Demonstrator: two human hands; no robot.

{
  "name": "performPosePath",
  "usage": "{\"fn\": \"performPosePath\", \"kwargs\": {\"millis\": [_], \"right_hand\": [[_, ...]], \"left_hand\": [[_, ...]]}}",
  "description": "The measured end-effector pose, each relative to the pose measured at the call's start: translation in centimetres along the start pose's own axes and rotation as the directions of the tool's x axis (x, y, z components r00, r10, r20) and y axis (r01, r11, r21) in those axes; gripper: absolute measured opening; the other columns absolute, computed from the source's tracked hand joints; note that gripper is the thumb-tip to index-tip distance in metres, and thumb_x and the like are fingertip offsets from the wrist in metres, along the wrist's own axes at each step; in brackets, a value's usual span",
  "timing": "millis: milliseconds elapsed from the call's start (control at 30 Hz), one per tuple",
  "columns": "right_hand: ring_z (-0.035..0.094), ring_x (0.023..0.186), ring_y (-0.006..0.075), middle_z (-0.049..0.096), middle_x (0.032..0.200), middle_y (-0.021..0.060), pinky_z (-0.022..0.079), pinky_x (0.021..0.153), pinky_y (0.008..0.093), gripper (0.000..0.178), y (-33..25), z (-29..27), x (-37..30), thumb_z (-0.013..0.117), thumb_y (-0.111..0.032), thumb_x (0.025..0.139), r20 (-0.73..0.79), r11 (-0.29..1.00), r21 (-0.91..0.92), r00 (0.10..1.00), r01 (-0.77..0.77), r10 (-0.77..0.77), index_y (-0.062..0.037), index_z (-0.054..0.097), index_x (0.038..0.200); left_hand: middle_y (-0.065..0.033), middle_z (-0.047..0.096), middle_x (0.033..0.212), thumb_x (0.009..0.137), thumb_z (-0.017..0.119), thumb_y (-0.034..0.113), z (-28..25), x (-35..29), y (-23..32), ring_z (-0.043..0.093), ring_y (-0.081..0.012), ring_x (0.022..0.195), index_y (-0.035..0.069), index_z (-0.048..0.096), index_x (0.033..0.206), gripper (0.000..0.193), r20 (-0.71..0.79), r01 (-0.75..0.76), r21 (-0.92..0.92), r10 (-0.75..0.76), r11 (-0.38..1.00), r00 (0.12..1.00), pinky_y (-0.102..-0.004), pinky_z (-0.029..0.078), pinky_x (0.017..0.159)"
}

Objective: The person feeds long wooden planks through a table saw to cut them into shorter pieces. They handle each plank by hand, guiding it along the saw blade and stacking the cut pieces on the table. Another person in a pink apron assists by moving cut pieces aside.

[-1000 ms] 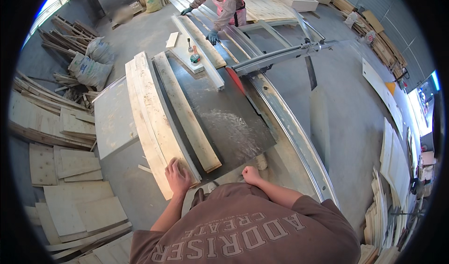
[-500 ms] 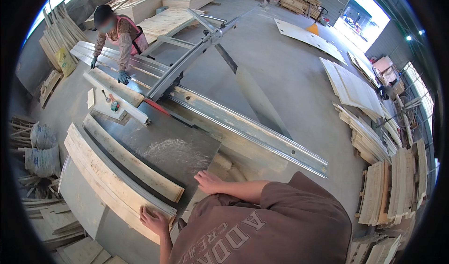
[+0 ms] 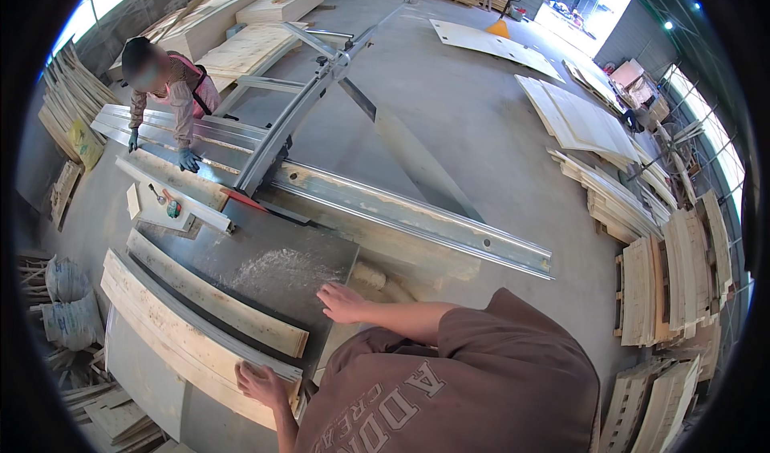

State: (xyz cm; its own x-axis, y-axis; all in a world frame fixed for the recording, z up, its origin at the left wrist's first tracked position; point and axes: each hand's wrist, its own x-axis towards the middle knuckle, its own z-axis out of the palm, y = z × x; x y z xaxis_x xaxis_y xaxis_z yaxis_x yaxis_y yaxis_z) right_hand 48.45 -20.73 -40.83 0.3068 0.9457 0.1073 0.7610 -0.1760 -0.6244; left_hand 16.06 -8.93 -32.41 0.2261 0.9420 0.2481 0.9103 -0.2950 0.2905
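Observation:
My left hand lies on the near end of a stack of long pale wooden boards, fingers outstretched over the top face. At the edge of the dark saw table, my right hand rests near the corner with its fingers apart, holding nothing. Beside the stack, nearer the middle of the table, lies another long wooden strip. Pale sawdust is scattered over the dark surface just beyond my right hand.
Across the saw, a co-worker in gloves leans over a board. A green tape measure lies on a white panel there. A metal rail runs rightward past me. Sheet stacks and board piles stand to the right.
The whole view has swung slightly, moving most of the scene leftward. Both my hands keep their places on the boards and at the table edge.

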Motion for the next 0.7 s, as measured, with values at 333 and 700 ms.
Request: {"fn": "performPosePath", "kwargs": {"millis": [333,700], "right_hand": [[0.058,0.132,0.0391,0.062,0.135,0.0188,0.050,0.111,0.0498,0.045,-0.1,-0.5,-1.4,0.075,-0.023,0.097,0.042,0.993,0.101,0.997,-0.067,0.063,-0.0023,0.064,0.135],[0.058,0.132,0.0387,0.060,0.137,0.0164,0.051,0.111,0.0497,0.042,-1.2,-0.8,0.3,0.074,-0.023,0.098,0.096,0.997,0.068,0.995,-0.039,0.033,-0.0051,0.061,0.135]], "left_hand": [[-0.0183,0.048,0.165,0.086,0.078,0.016,-1.0,-0.3,1.0,0.040,-0.0412,0.152,0.004,0.053,0.152,0.071,0.023,0.002,-0.051,-0.001,0.999,1.000,-0.0552,0.032,0.124],[-0.0143,0.047,0.166,0.090,0.075,0.022,-2.3,-0.3,1.6,0.040,-0.0374,0.152,0.009,0.054,0.152,0.067,0.001,0.029,-0.034,-0.029,0.999,1.000,-0.0535,0.030,0.126]]}}
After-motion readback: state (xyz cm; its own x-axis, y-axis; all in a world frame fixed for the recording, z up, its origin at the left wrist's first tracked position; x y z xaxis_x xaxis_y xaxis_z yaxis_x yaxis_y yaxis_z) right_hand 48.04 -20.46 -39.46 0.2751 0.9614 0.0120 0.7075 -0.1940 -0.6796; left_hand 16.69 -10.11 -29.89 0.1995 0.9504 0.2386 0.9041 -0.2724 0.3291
